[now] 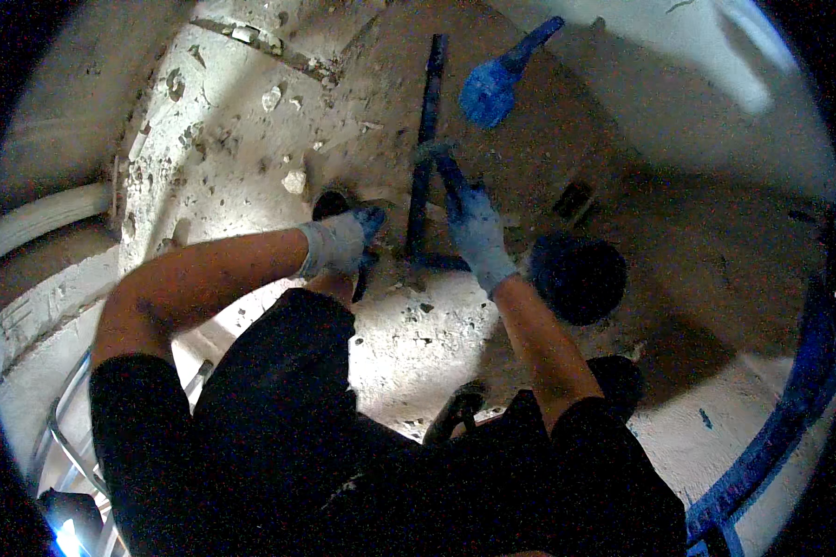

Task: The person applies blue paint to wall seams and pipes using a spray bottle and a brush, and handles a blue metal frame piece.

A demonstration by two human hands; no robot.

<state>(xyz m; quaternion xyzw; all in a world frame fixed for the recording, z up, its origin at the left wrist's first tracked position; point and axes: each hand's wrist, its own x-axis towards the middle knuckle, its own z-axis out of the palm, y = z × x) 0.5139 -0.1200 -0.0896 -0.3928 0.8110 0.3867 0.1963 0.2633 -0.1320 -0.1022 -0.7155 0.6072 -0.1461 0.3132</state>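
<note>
A dark L-shaped bar (430, 97) lies on the dusty floor in front of me, its short leg toward me. My right hand (478, 227), in a pale glove with blue-stained fingers, is closed round a dark-handled tool (448, 171). The tool's greyish end rests at or over the long leg; its exact kind is unclear. My left hand (342, 239), gloved likewise, is closed beside my left knee, left of the bar. A narrow dark piece (362, 277) shows below its fingers; whether it is held is hard to see.
A blue-coated tool with a broad head (486, 95) lies beyond the bar. Right of my right hand stands a round black container (578, 278), with a small dark block (574, 199) behind it. Rubble (294, 181) dots the floor at left. A blue curved edge (790, 408) borders the right.
</note>
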